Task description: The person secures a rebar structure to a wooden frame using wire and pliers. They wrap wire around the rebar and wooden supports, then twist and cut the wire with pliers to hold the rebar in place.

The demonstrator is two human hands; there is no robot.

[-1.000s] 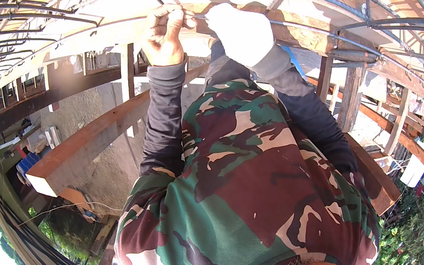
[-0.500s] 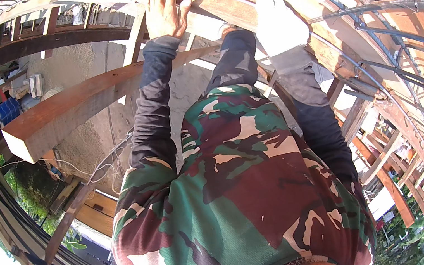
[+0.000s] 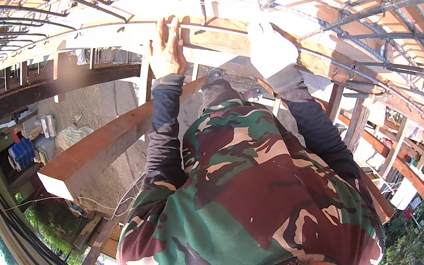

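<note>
My left hand (image 3: 166, 49) lies with stretched fingers against the sunlit wooden board (image 3: 210, 41) in front of me, its fingertips at the top edge. Nothing shows in its grasp. To the right, my right hand (image 3: 271, 48) rests at the same board and is so bright that its fingers are washed out; I cannot make out a grip or a held thing. Both arms reach forward in dark sleeves. Just beyond the hands runs a steel reinforcing bar (image 3: 323, 56) along the board.
A cage of steel bars (image 3: 388, 5) curves over the far and right sides. A thick timber beam (image 3: 99, 138) slants on the left, below my left forearm. My feet (image 3: 215, 75) show below. A blue container (image 3: 23, 153) stands on the left, and wooden braces (image 3: 400, 167) lie at right.
The view has shifted, so the board and hands sit lower and more steel bars show. My raised leg has come down, and the feet are now visible. Both hands remain at the board.
</note>
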